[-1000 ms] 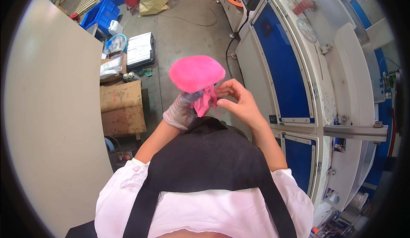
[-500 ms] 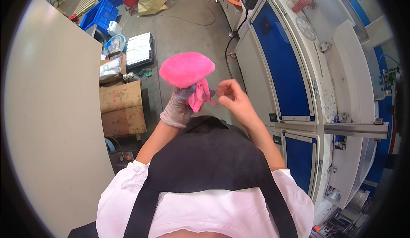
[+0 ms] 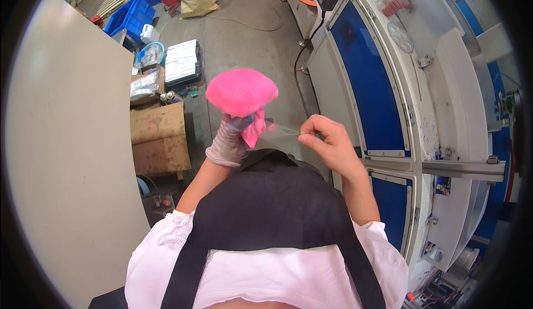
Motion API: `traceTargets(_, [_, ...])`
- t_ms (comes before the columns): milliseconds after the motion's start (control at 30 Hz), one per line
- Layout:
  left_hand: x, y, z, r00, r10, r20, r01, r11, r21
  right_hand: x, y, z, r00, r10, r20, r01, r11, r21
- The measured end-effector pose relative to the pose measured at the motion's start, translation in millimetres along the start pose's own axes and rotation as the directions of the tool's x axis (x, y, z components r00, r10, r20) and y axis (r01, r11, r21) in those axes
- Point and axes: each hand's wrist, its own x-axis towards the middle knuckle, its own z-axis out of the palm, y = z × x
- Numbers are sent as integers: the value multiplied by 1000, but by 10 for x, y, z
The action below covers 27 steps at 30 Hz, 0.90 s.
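While L fingers [image 3: 240,123], pt. hidden, grip pink bundle [image 3: 241,91], R fingers [image 3: 317,124] pinched; hold unclr.

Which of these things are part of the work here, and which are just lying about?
In use:
pink fuzzy piece, held in the gloved left hand
bare right hand, apart from it

Apparently just lying about:
blue crate
yellow sack
brown cardboard

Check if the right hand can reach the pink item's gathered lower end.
Probably yes: the bare right hand sits just right of the gathered lower end, nothing solid showing between; the gloved left hand holds the pink item from the other side.
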Motion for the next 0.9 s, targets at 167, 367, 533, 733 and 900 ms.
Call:
traceTargets(167, [-27,-44,43,999,-44,5,45,996,-81,-3,-170,-192,998,-66,-25,56,957,-284])
traceTargets(367, [-56,-54,209,998,41,-44,-45,996,-81,106,-130,-312,992,-76,-96,29,908,-418])
traceTargets(533, [-122,-50,163,996,-81,-47,77,993,-85,178,159,-256,982,-57,-179,-4,946,-323])
traceTargets(733, [-177,-83,222,982,-185,-35,181,979,-92,307,531,-139,984,-17,-178,-6,992,-130])
traceTargets(900, [-138,-182,77,955,-270,120,283,953,-107,369,803,22,989,79,-122,-72,996,57])
